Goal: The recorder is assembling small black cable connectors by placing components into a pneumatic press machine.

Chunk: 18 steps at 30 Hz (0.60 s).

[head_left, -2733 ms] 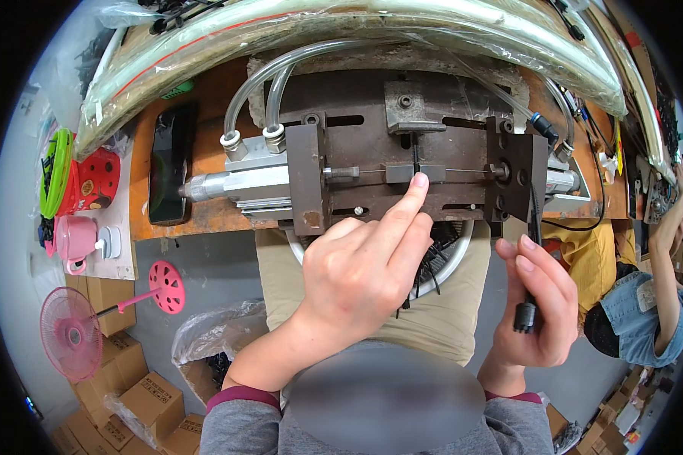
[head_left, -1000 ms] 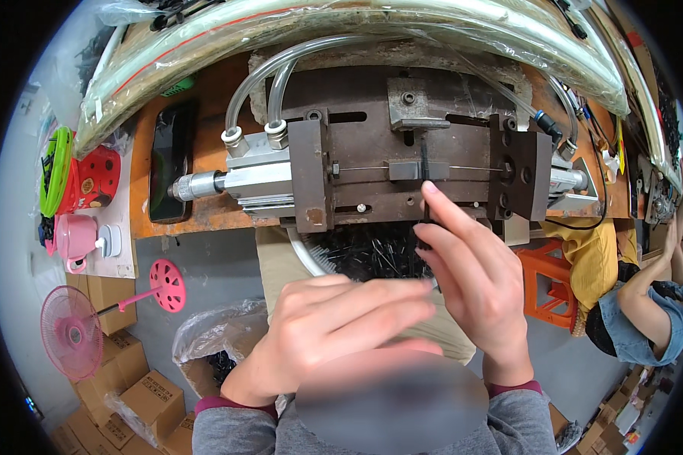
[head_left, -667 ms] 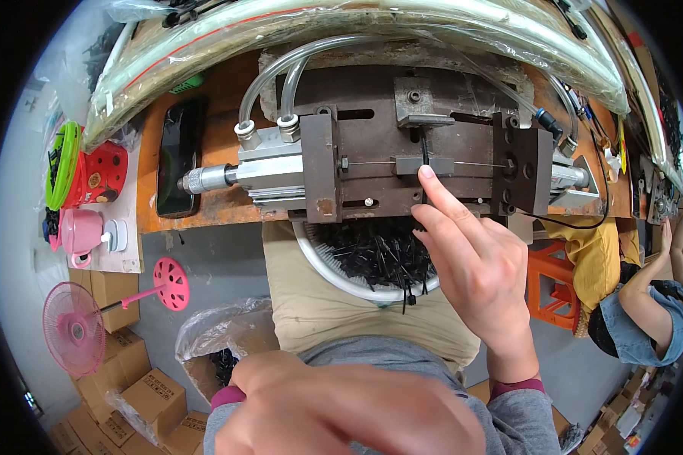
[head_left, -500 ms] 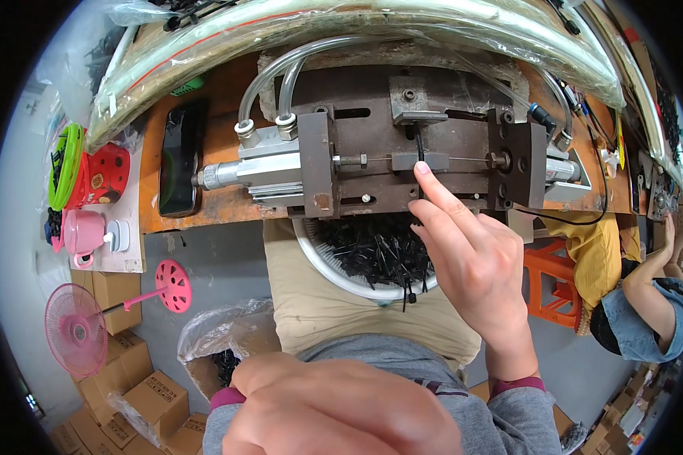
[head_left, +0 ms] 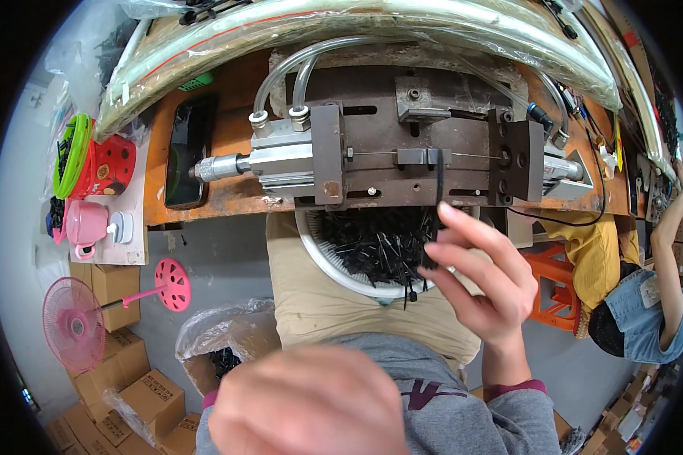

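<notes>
My right hand (head_left: 486, 277) is just in front of the machine, its fingers bent around a thin black strip (head_left: 440, 178). The strip stands up from the fingertips and crosses the right part of a small grey block (head_left: 413, 157) in the middle of the brown metal fixture (head_left: 387, 178). Beneath my fingers a white round basket (head_left: 330, 271) holds many thin black pieces (head_left: 379, 246). Low in the picture, close to the camera, my left hand (head_left: 311, 402) is blurred. Its back faces up and hides its fingers.
A silver air cylinder (head_left: 281, 163) with clear hoses sits left on the fixture. Beside it lies a black phone (head_left: 188, 155). A pink cup (head_left: 86, 227), a pink fan (head_left: 74, 324) and cartons (head_left: 152, 398) stand left. At right, another person (head_left: 649, 315) sits near an orange stool (head_left: 554, 288).
My right hand has drawn back toward me and slightly right from the block, and the black strip has come with it. The left hand has shifted left and blurred.
</notes>
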### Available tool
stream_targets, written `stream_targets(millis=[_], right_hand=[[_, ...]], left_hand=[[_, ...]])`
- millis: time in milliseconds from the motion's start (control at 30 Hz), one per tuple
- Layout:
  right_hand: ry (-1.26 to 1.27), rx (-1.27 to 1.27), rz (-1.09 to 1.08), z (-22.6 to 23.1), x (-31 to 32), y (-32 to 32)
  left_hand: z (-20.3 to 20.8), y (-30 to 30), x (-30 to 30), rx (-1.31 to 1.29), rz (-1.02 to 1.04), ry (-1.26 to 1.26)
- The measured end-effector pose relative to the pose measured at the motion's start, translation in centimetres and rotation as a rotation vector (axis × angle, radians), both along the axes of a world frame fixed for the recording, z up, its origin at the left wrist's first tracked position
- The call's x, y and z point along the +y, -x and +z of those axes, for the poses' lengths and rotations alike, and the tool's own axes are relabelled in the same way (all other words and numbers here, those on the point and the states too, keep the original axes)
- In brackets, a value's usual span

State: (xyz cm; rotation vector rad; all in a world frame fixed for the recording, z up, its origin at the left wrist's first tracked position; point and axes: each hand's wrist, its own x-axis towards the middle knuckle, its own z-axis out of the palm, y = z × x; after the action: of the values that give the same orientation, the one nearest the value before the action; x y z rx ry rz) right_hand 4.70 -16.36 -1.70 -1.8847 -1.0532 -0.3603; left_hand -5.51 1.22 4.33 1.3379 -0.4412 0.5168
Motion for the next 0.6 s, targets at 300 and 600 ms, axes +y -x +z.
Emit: stream_targets(millis=[300,600], right_hand=[[0.031,-0.102,0.07,1.5,-0.8,2.8],[-0.06,-0.011,0.117,1.3,-0.6,2.9]], left_hand=[[-4.2,-1.0,-0.5,0.715,-0.052,0.087],[-3.6,-1.3,-0.1,0.832,-0.186,0.391]])
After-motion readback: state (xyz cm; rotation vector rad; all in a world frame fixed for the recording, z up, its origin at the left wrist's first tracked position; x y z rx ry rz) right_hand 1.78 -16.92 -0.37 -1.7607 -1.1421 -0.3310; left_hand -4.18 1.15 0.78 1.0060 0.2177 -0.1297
